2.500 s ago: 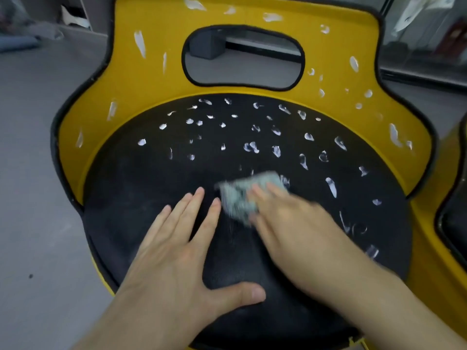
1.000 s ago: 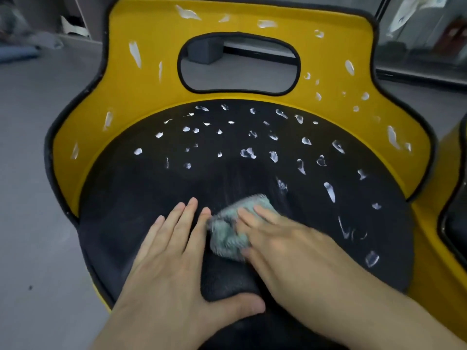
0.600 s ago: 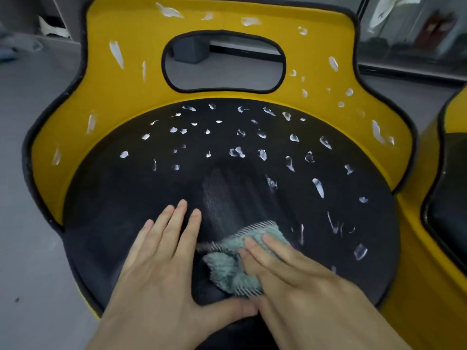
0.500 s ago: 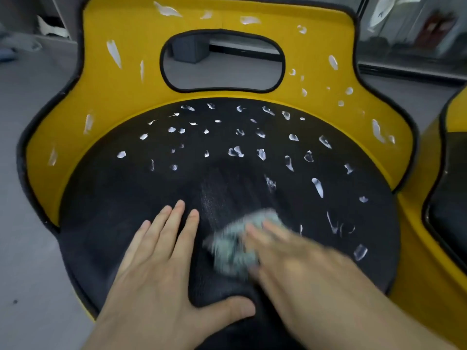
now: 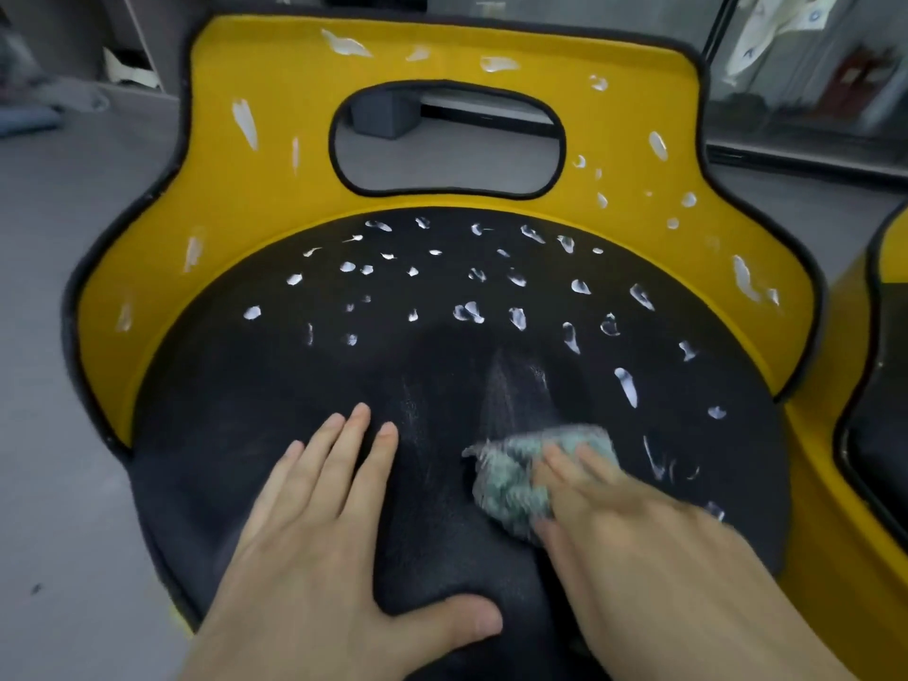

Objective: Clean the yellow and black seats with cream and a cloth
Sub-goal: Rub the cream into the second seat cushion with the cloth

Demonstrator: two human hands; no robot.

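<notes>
A seat fills the view, with a round black cushion (image 5: pixel 245 410) and a yellow backrest (image 5: pixel 275 199) edged in black. White cream dabs (image 5: pixel 469 312) dot the far half of the cushion and the backrest. My left hand (image 5: pixel 319 548) lies flat on the front of the cushion, fingers straight and thumb spread. My right hand (image 5: pixel 624 538) presses a crumpled teal-grey cloth (image 5: pixel 511 479) onto the cushion right of centre, its straight fingers on top of the cloth. The cloth and right hand are motion-blurred. A smeared streak (image 5: pixel 511 390) runs up the cushion just beyond the cloth.
A second yellow and black seat (image 5: pixel 879 435) stands close at the right edge. Grey floor (image 5: pixel 59 435) lies to the left and shows through the backrest's handle hole (image 5: pixel 447 140). Glass panels and clutter are at the far right.
My right hand has rubbed the cloth back and forth on the cushion and now sits further right, leaving a smeared streak. My left hand has stayed flat in place.
</notes>
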